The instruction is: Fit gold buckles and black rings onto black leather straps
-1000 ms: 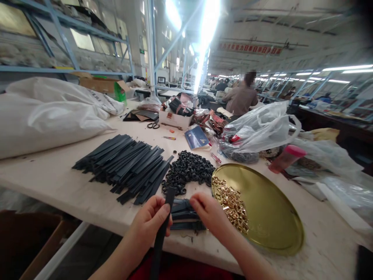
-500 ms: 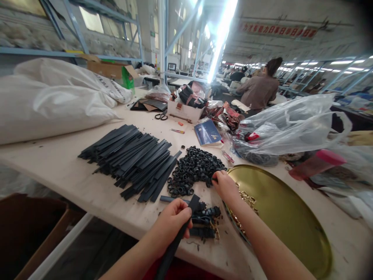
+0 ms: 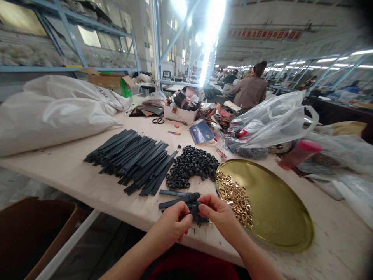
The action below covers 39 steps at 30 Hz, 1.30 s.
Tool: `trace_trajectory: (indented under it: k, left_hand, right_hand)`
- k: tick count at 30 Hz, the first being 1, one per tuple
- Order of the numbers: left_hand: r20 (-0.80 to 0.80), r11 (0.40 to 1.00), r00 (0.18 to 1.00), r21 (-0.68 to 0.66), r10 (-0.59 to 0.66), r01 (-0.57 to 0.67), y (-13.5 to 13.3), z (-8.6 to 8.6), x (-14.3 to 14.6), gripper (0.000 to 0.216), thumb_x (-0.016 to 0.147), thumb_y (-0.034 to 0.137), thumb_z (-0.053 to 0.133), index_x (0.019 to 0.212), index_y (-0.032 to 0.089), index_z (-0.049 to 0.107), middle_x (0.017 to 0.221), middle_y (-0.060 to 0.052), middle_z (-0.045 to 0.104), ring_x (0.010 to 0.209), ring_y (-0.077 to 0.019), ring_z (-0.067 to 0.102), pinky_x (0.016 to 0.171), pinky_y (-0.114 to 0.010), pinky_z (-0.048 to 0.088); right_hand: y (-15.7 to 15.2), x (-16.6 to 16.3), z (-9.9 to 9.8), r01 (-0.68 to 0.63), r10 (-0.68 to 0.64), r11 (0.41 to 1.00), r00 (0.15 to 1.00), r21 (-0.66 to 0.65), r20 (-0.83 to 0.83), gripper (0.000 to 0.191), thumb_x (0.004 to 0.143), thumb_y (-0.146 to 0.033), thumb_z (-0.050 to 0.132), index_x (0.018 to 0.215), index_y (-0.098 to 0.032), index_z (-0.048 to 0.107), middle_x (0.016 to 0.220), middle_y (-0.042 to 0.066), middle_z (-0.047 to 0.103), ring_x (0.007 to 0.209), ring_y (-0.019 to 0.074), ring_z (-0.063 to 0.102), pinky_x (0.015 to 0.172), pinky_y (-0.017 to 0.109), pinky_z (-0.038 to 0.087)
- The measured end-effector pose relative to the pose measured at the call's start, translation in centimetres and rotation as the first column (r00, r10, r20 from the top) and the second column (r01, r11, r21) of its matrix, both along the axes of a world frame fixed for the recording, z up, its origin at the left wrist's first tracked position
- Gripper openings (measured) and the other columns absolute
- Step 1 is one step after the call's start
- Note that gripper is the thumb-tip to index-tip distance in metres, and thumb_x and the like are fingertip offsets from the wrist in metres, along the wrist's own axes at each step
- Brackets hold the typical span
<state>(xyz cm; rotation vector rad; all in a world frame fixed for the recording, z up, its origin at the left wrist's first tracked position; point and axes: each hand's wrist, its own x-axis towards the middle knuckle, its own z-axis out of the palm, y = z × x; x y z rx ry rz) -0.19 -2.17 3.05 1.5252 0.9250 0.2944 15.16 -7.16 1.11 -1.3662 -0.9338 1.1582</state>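
Observation:
My left hand point(image 3: 177, 222) is closed around a black strap point(image 3: 194, 210), whose end points up and right between my hands. Against that end, my right hand point(image 3: 217, 212) pinches what looks like a small black loop, mostly covered by the fingertips. Beneath and behind my hands lies a bundle of black straps point(image 3: 171, 202), partly hidden. Just beyond it is a heap of small black loops point(image 3: 194, 165). Many flat black strips point(image 3: 131, 159) are stacked to its left. On the right, gold metal buckles point(image 3: 236, 198) lie in a round gold tray point(image 3: 279, 210).
A white sack point(image 3: 58, 116) covers the table's far left. Behind the loops are a blue booklet point(image 3: 201, 132), scissors point(image 3: 158, 120) and a filled white box point(image 3: 180, 114). Clear plastic bags point(image 3: 268, 120) and a pink-lidded cup point(image 3: 300, 154) stand right. A person point(image 3: 250, 89) sits beyond.
My right hand has moved from the edge of the loop heap back to the strap end in my left hand. The view has shifted, showing more gold buckles in the tray.

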Motion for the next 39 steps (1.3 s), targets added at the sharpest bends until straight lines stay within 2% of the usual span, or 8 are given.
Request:
trace_trajectory:
  k: [9,15,17,19,20,25,32,39]
  left_hand:
    - [0.024,0.968,0.979,-0.146,-0.203,0.204,-1.4,1.0,-1.7,0.031,0.083,0.036,0.037,0.107,0.017,0.040,0.057,0.006,0.053,0.041,-0.0069,0.046,0.041,-0.017,0.032]
    - [0.109,0.991,0.992,-0.117,-0.057,0.070,-1.2,-1.0,-1.8,0.043,0.082,0.050,0.039,0.111,0.017,0.041,0.049,0.010,0.033,0.043,-0.0073,0.030,0.041,-0.018,0.020]
    - [0.126,0.990,0.992,-0.136,-0.014,0.032,-0.7,-2.0,-1.5,0.038,0.081,0.053,0.039,0.094,0.018,0.046,0.050,0.009,0.030,0.045,-0.0069,0.027,0.041,-0.018,0.019]
    - [0.125,0.986,0.991,-0.165,0.040,-0.019,-0.1,-2.8,-1.2,0.035,0.080,0.053,0.039,0.081,0.018,0.044,0.050,0.009,0.028,0.044,-0.0064,0.024,0.040,-0.017,0.017]
    - [0.122,0.984,0.991,-0.172,0.060,-0.038,0.1,-3.1,-1.0,0.035,0.080,0.053,0.038,0.079,0.019,0.043,0.049,0.010,0.027,0.043,-0.0062,0.023,0.039,-0.017,0.016]
    - [0.118,0.990,0.992,-0.137,0.036,-0.020,0.9,-4.1,-0.3,0.032,0.081,0.050,0.036,0.076,0.019,0.041,0.044,0.011,0.025,0.038,-0.0066,0.022,0.038,-0.018,0.016]
    - [0.034,0.995,0.999,0.102,-0.012,0.009,1.3,-2.2,0.5,0.027,0.086,0.039,0.034,0.074,0.018,0.048,0.050,0.007,0.037,0.046,-0.0085,0.035,0.046,-0.020,0.027]
    - [-0.029,0.938,0.999,0.344,-0.039,0.047,1.6,1.2,1.9,0.023,0.082,0.032,0.045,0.097,0.019,0.055,0.086,-0.003,0.064,0.077,-0.0174,0.056,0.068,-0.024,0.038]
  right_hand:
    - [-2.0,-2.0,-0.2,-0.002,0.000,0.998,0.999,0.061,0.034,0.019,0.068,-0.028,0.064,0.083,-0.019,0.057,0.064,-0.004,0.055,0.056,0.0109,0.052,0.054,0.024,0.043]
    - [-2.0,-1.7,-1.3,-0.030,0.007,0.995,0.969,0.093,0.245,0.040,0.076,-0.028,0.058,0.113,-0.021,0.045,0.077,0.000,0.061,0.068,0.0149,0.059,0.060,0.026,0.047]
    - [-1.0,1.1,-0.9,-0.005,-0.017,0.999,0.834,0.039,0.552,0.028,0.084,-0.029,0.046,0.109,-0.019,0.048,0.077,0.001,0.061,0.069,0.0148,0.058,0.062,0.026,0.046]
    - [0.5,4.8,-0.6,0.113,-0.009,0.993,0.405,-0.041,0.914,0.019,0.086,-0.028,0.042,0.093,-0.019,0.057,0.086,0.005,0.061,0.078,0.0160,0.057,0.070,0.028,0.042]
    - [1.3,6.6,-0.6,0.149,0.010,0.987,0.326,-0.062,0.945,0.016,0.084,-0.025,0.045,0.086,-0.018,0.059,0.087,0.007,0.060,0.080,0.0183,0.056,0.072,0.030,0.040]
    - [4.3,11.4,-2.0,0.151,0.134,0.974,0.223,-0.171,0.965,0.006,0.068,-0.020,0.062,0.064,-0.017,0.058,0.074,0.006,0.060,0.074,0.0205,0.056,0.065,0.029,0.036]
    - [3.0,9.5,-2.3,0.055,0.134,0.986,0.288,-0.156,0.948,0.009,0.078,-0.018,0.049,0.072,-0.019,0.056,0.074,0.003,0.062,0.071,0.0169,0.056,0.064,0.026,0.038]
    - [0.4,2.3,2.2,-0.174,0.149,0.984,0.720,-0.032,0.678,0.013,0.075,-0.014,0.049,0.084,-0.020,0.056,0.072,-0.001,0.062,0.065,0.0144,0.055,0.059,0.025,0.041]
